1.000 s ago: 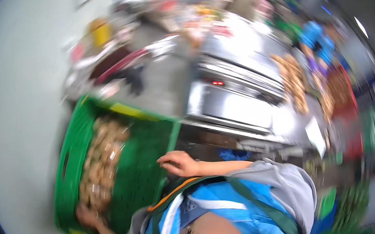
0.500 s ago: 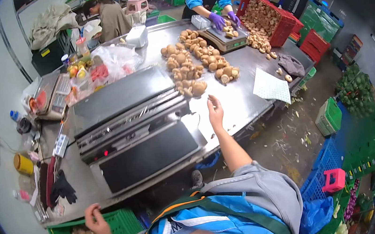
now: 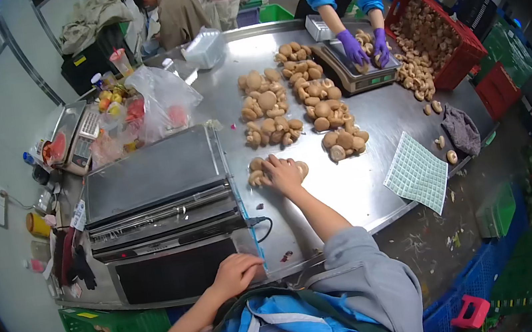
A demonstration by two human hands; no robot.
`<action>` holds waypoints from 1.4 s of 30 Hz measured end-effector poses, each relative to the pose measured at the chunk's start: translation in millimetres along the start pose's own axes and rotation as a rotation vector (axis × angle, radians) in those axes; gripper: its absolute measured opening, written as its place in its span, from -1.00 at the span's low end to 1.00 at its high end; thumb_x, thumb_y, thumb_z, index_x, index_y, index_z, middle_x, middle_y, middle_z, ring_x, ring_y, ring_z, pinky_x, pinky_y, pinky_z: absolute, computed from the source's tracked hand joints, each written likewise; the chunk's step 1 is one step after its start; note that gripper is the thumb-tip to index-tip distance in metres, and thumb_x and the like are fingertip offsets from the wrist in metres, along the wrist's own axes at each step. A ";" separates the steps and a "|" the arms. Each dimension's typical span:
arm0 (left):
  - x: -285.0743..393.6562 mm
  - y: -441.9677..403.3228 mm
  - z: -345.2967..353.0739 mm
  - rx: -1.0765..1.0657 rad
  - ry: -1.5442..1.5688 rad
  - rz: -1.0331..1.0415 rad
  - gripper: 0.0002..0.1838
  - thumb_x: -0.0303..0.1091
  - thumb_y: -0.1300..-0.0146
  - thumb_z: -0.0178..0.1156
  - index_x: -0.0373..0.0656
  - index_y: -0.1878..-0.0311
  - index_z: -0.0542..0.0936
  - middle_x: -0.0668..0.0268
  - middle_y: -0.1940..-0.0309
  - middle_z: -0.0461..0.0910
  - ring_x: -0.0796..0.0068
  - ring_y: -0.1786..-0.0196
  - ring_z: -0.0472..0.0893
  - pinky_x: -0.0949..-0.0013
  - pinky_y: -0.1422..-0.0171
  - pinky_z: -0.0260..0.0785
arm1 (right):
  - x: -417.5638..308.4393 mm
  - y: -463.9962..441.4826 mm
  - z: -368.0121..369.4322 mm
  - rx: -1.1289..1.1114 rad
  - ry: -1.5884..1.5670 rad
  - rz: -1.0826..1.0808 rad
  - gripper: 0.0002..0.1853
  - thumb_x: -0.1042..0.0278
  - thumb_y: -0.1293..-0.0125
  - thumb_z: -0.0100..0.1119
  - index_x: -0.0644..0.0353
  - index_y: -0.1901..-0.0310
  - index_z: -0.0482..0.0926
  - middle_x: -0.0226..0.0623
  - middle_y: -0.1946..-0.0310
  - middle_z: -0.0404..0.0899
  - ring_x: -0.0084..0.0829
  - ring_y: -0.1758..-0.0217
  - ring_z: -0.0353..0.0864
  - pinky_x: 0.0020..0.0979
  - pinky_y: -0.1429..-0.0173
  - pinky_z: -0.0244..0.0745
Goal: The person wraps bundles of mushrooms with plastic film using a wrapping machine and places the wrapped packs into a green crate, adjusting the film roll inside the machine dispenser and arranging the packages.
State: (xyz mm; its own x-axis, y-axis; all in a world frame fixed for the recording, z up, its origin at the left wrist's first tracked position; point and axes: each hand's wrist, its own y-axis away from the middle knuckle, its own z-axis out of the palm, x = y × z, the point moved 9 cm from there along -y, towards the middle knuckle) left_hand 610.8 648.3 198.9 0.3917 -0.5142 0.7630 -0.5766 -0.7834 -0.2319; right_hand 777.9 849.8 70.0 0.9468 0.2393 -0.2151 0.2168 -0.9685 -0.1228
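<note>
Landmark: the black-topped machine (image 3: pixel 156 170) on the steel table (image 3: pixel 351 198). Mushroom pile (image 3: pixel 257 172) lies on the table just right of the machine — long axis sideways, roughly parallel to the machine's long bar, one end toward the machine, the other away from it. Right hand (image 3: pixel 282 174) rests palm-down over the middle of the pile, fingers spread on the caps; thumb hidden, so cannot tell whether it grips. Left hand (image 3: pixel 237 274) is at the machine's near right corner, fingers bent and together; palm hidden, cannot tell whether open or closed. Containers: red crate (image 3: pixel 468 45), far right of the machine, tipped with its mouth toward the table, full of mushrooms that spill out. Green crate (image 3: pixel 142 323), below the machine's near side, contains mushrooms along its left part. Clear plastic bag (image 3: pixel 165 88), beyond the machine, bunched beside fruit. Scale (image 3: pixel 369 78), beyond and right of the machine — mushrooms on its pan under a co-worker's purple gloves (image 3: pixel 351 47). Further mushroom heaps (image 3: pixel 266 102) stand between machine and scale.
</note>
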 end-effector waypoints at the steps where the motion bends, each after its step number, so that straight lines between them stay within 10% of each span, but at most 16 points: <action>1: -2.3 -13.0 18.3 -0.073 -0.018 0.012 -0.86 -0.46 -0.10 0.13 -0.16 0.27 0.60 0.25 0.36 0.61 0.27 0.26 0.59 0.27 0.13 0.40 | 5.4 18.8 -1.4 -0.016 -0.001 0.008 -0.41 -0.07 0.01 0.19 -0.02 -0.08 0.40 -0.30 -0.09 0.35 -0.31 0.03 0.45 -0.19 -0.04 0.24; 5: 3.5 -88.0 94.0 -0.145 -0.043 0.189 -0.64 -0.36 -0.09 0.17 -0.17 0.01 0.47 0.09 0.05 0.49 0.09 0.00 0.47 0.13 -0.11 0.31 | 31.0 88.8 -43.0 0.096 0.070 0.031 -0.36 -0.06 0.00 0.22 0.05 -0.11 0.39 -0.17 -0.10 0.34 -0.23 -0.07 0.42 -0.10 -0.14 0.22; 10: -114.8 -162.2 146.0 0.174 -0.162 -0.290 -0.23 -0.13 0.00 0.29 -0.20 -0.25 0.21 -0.13 -0.23 0.11 -0.10 -0.22 0.24 0.12 -0.29 0.15 | 165.5 191.6 -45.4 0.483 -0.595 0.800 -0.33 0.10 -0.13 0.21 0.35 -0.18 0.28 0.09 -0.12 0.30 -0.04 -0.22 0.29 -0.23 -0.29 0.17; 12: -161.7 -159.0 182.4 0.068 0.323 -0.727 -0.07 0.01 0.04 0.31 -0.18 -0.33 0.09 -0.19 -0.27 -0.02 -0.15 -0.27 0.14 0.08 -0.32 0.09 | 164.7 194.3 -20.7 0.441 -0.654 0.742 -0.33 0.12 -0.14 0.20 0.35 -0.19 0.26 0.08 -0.12 0.30 -0.06 -0.21 0.29 -0.24 -0.29 0.17; 16: -132.4 -173.0 173.8 0.081 0.140 -0.582 -0.02 0.04 0.04 0.33 -0.17 -0.35 0.04 -0.13 -0.27 -0.02 -0.16 -0.29 0.12 0.09 -0.34 0.07 | 144.4 185.1 -46.9 0.488 -0.681 0.624 -0.32 0.16 -0.17 0.15 0.36 -0.24 0.17 0.07 -0.13 0.25 -0.04 -0.21 0.26 -0.22 -0.29 0.16; 22: -43.5 -170.9 -22.5 0.409 -0.083 -0.158 0.06 0.08 0.12 0.39 -0.16 -0.35 0.03 -0.15 -0.28 -0.01 -0.19 -0.29 0.11 0.05 -0.32 0.08 | 18.3 86.7 -185.1 0.681 -0.751 0.310 -0.36 0.25 -0.21 0.11 0.35 -0.25 0.14 0.06 -0.14 0.21 -0.06 -0.22 0.22 -0.22 -0.29 0.13; 29: -173.4 -36.6 -256.4 0.624 -0.342 -0.445 -0.11 -0.03 0.07 0.36 -0.11 -0.30 0.17 0.04 -0.21 0.21 0.03 -0.26 0.25 0.15 -0.28 0.19 | -207.1 -77.2 -90.4 0.233 -0.920 0.068 -0.15 0.03 -0.14 0.18 0.50 -0.26 0.04 0.21 -0.20 0.15 0.04 -0.29 0.15 -0.20 -0.36 0.06; 34: -300.4 36.5 -317.9 0.380 0.046 -0.571 -0.19 0.08 -0.14 0.17 -0.12 -0.36 0.11 0.00 -0.28 0.16 0.05 -0.34 0.17 0.19 -0.37 0.05 | -324.9 -95.0 -48.4 0.052 -0.792 0.071 -0.06 -0.05 -0.10 0.20 0.51 -0.28 -0.01 0.25 -0.21 0.16 0.08 -0.30 0.16 -0.18 -0.34 0.10; 38: -266.1 68.1 -345.3 0.361 0.043 -0.405 -0.24 0.01 -0.19 0.13 -0.15 -0.36 0.11 0.02 -0.36 0.07 0.08 -0.40 0.09 0.18 -0.43 -0.06 | -302.3 -76.6 -48.0 -0.029 -0.615 0.065 -0.05 0.00 -0.11 0.23 0.41 -0.33 -0.07 0.24 -0.21 0.21 0.00 -0.31 0.20 -0.17 -0.32 0.14; 42: -204.6 127.3 -369.4 -0.212 -0.743 0.002 -0.54 -0.25 -0.08 0.16 0.00 -0.11 0.46 0.34 0.33 0.57 0.37 0.13 0.53 0.29 -0.16 0.22 | -293.6 -25.5 -101.1 -0.137 -0.152 -0.466 -0.44 0.26 -0.10 0.25 0.03 -0.17 0.37 -0.29 0.16 0.55 -0.29 0.08 0.50 -0.27 -0.01 0.39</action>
State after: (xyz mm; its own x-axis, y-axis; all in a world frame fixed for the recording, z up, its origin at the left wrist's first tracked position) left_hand 192.4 782.7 236.2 0.7259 -0.6734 0.1402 -0.6733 -0.7373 -0.0555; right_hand 518.5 797.2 234.3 0.6993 0.6453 -0.3075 0.6466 -0.7544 -0.1129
